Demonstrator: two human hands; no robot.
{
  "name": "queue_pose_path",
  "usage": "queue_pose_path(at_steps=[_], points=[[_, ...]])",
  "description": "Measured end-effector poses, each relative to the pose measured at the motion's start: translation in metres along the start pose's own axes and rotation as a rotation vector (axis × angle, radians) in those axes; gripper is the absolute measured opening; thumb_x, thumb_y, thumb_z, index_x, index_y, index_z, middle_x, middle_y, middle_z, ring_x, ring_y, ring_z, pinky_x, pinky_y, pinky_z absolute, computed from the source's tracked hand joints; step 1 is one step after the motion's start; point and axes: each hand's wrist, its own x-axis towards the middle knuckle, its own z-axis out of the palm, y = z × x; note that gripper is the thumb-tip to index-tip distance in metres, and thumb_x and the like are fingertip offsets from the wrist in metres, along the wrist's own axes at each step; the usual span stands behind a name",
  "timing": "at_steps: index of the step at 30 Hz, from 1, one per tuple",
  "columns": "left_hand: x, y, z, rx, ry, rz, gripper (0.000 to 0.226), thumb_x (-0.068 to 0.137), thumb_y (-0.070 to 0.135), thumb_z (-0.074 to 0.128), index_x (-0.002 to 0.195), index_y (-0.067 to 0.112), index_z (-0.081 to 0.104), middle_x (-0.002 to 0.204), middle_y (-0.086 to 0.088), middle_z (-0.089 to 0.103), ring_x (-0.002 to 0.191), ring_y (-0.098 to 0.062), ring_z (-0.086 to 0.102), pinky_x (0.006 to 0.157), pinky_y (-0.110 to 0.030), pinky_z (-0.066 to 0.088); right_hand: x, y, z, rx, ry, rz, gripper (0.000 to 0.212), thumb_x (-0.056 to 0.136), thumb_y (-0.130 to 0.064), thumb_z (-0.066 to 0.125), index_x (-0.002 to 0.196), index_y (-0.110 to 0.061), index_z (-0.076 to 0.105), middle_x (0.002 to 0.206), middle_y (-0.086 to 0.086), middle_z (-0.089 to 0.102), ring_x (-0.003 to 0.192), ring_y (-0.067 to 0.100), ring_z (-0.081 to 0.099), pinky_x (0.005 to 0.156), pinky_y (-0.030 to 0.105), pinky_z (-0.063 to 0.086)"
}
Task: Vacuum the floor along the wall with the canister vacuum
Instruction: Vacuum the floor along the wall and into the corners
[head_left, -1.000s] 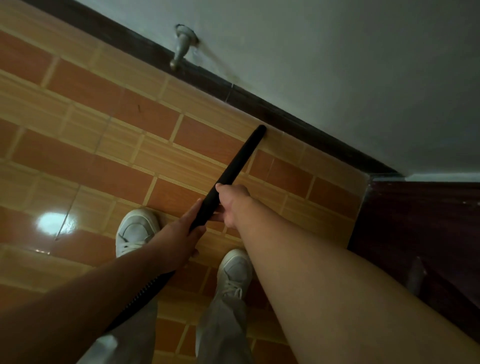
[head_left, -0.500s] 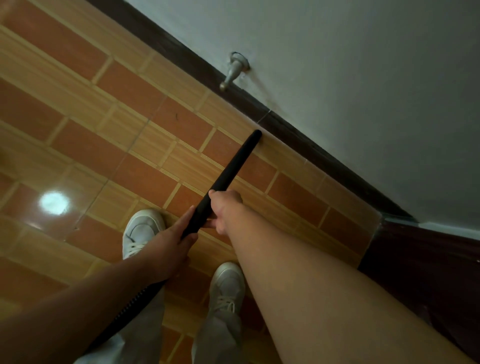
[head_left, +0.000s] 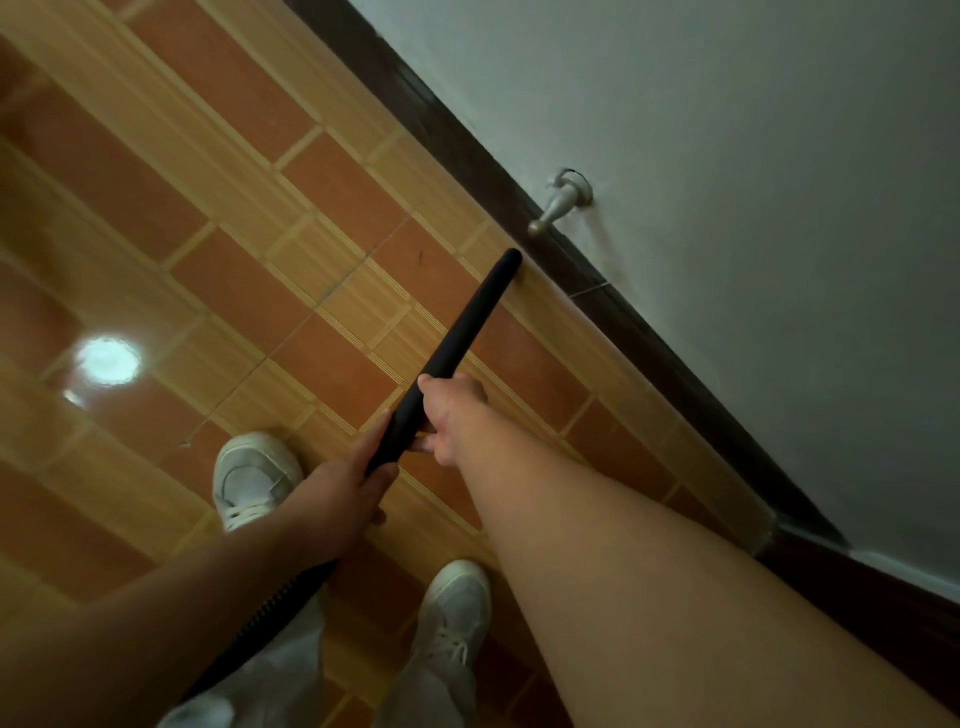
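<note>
Both grips are closed around the black tube (head_left: 464, 332). My right hand (head_left: 451, 415) wraps it from the wall side, thumb over the top and fingers curled underneath. My left hand (head_left: 337, 493) holds the same tube just behind it, lower down the shaft, with one finger stretched along the side. The two hands sit just beside each other.

Ahead of the right hand's grip, most of the tube runs free, slanting up and to the right toward the wall (head_left: 727, 182). Its rounded end lies just beside the dark skirting board (head_left: 649, 332); I cannot tell whether it touches the floor (head_left: 218, 249). Behind the left hand's grip, the tube joins a ribbed hose (head_left: 275, 603) that passes back under my left forearm and out of sight.

A small metal door stop (head_left: 558, 205) juts from the wall above the skirting board, near the tube's end but apart from it.

The floor is glossy tile in orange and tan blocks, with a round glare (head_left: 106, 361) at the left. My white left shoe (head_left: 254, 478) and right shoe (head_left: 457, 608) stand on it below the hands, pale trousers (head_left: 291, 670) above them. At the lower right, dark wood (head_left: 857, 613) meets the end of the skirting board.
</note>
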Motion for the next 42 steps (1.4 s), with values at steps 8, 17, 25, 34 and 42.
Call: queue_pose_path(at_steps=[8, 17, 25, 34, 42], points=[[0.013, -0.008, -0.034, -0.063, 0.047, 0.005, 0.067, 0.106, 0.035, 0.043, 0.157, 0.049, 0.0, 0.104, 0.006, 0.063, 0.075, -0.009, 0.073, 0.065, -0.03, 0.06, 0.009, -0.027, 0.037, -0.043, 0.009, -0.032, 0.037, 0.106, -0.018, 0.056, 0.142, -0.016, 0.048, 0.129, 0.014, 0.061, 0.113, 0.038, 0.064, 0.082, 0.061, 0.061], [0.006, -0.011, -0.075, -0.173, 0.097, -0.016, 0.068, 0.106, 0.033, 0.044, 0.157, 0.047, 0.002, 0.094, 0.006, 0.064, 0.071, -0.01, 0.07, 0.059, -0.027, 0.058, 0.004, -0.055, 0.085, -0.105, -0.012, -0.04, 0.048, 0.105, -0.02, 0.057, 0.151, -0.022, 0.04, 0.131, 0.013, 0.062, 0.112, 0.038, 0.065, 0.079, 0.058, 0.062], [0.021, -0.018, -0.112, -0.239, 0.088, -0.014, 0.067, 0.107, 0.036, 0.041, 0.156, 0.051, -0.002, 0.106, 0.005, 0.063, 0.083, -0.011, 0.07, 0.062, -0.029, 0.058, 0.003, -0.088, 0.119, -0.177, 0.005, -0.04, 0.048, 0.106, -0.021, 0.055, 0.152, -0.024, 0.039, 0.134, 0.013, 0.059, 0.118, 0.038, 0.063, 0.084, 0.06, 0.06], [0.021, -0.02, -0.146, -0.272, 0.095, -0.008, 0.069, 0.107, 0.035, 0.042, 0.157, 0.049, -0.004, 0.118, -0.009, 0.064, 0.085, -0.017, 0.069, 0.059, -0.024, 0.056, 0.001, -0.11, 0.149, -0.205, -0.003, -0.058, 0.042, 0.106, -0.02, 0.056, 0.147, -0.021, 0.045, 0.129, 0.012, 0.062, 0.112, 0.036, 0.065, 0.076, 0.055, 0.06], [0.017, -0.021, -0.159, -0.287, 0.123, -0.069, 0.07, 0.106, 0.033, 0.045, 0.157, 0.05, 0.0, 0.106, 0.002, 0.063, 0.079, -0.015, 0.07, 0.06, -0.033, 0.062, 0.008, -0.112, 0.166, -0.2, -0.03, -0.053, 0.042, 0.104, -0.02, 0.059, 0.145, -0.021, 0.047, 0.13, 0.012, 0.062, 0.112, 0.037, 0.066, 0.077, 0.057, 0.062]])
